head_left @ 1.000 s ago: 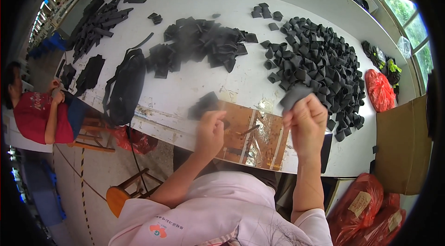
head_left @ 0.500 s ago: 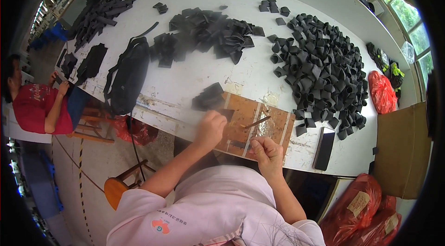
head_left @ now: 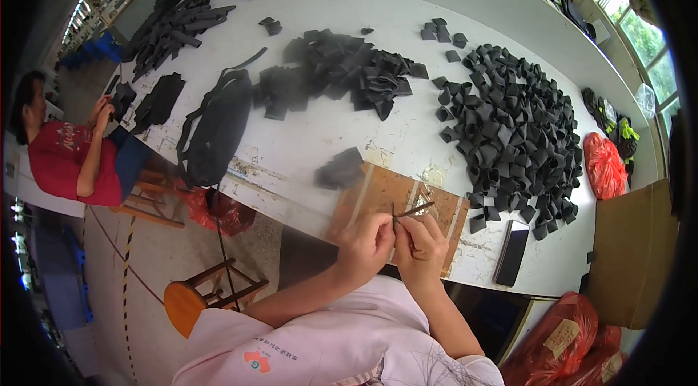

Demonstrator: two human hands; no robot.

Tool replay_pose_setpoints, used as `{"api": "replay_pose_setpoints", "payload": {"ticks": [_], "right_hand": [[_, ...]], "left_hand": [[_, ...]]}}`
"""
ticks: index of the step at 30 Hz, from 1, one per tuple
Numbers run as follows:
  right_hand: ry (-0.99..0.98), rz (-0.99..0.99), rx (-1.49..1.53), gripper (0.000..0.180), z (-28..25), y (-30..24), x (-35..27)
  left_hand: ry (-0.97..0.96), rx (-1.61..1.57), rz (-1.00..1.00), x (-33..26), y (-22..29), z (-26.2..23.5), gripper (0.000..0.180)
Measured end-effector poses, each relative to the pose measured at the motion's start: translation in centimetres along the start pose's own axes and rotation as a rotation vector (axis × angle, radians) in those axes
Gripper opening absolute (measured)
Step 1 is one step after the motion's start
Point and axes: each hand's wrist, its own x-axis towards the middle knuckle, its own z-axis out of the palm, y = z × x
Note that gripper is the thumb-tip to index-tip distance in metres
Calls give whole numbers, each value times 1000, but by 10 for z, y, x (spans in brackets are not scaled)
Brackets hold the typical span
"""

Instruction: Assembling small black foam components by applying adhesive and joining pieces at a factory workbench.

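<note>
white table (head_left: 342,124) | black pieces pile (head_left: 516,124) | brown board (head_left: 392,200) | phone (head_left: 511,252)

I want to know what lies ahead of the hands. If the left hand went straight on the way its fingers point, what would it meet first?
Probably the right hand, already touching the left hand at the fingertips.
</note>
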Motion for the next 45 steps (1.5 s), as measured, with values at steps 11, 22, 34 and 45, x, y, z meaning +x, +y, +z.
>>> {"api": "replay_pose_setpoints", "payload": {"ticks": [11, 22, 34, 45], "right_hand": [[107, 168, 117, 9, -12, 7, -4], [-217, 782, 1446, 18, -32, -6, 9], [-307, 595, 1196, 19, -29, 22, 43], [-323, 501, 1061, 25, -29, 21, 42]], "left_hand": [[-287, -1230, -926, 12, 4, -7, 17], [-3, -594, -266, 15, 28, 4, 17], [-427, -1568, -1101, 56, 12, -12, 24], [-401, -1573, -1051, 50, 9, -9, 18]]}}
